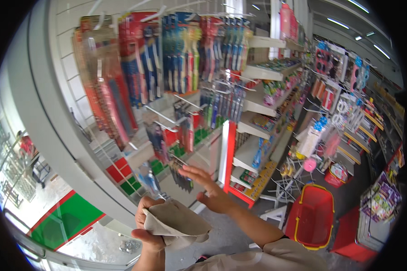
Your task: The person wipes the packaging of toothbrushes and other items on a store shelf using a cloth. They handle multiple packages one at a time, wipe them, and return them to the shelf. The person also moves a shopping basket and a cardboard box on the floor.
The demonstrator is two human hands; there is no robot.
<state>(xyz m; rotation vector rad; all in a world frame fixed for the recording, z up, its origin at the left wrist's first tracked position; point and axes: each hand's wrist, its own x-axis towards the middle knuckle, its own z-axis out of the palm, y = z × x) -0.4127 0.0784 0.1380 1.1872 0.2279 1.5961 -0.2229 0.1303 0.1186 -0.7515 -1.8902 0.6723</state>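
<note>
My left hand (150, 241) grips a folded beige cloth (176, 221), which hangs out over the thumb side. To its right, my right hand (216, 197) is raised with its fingers stretched out and nothing in it. Closest to those fingertips hang small dark packs (181, 178) on a low hook. Higher on the white wire rack, carded toothbrushes (181, 56) hang in several rows. Red and orange packs (105, 81) at the rack's left side are smeared by motion.
White shelves (253, 151) with small goods run back beside the rack. A red basket with a yellow rim (332, 217) stands on the floor at right, near display stands with hanging goods (321, 131). A grey door frame (72, 153) and glass lie at left.
</note>
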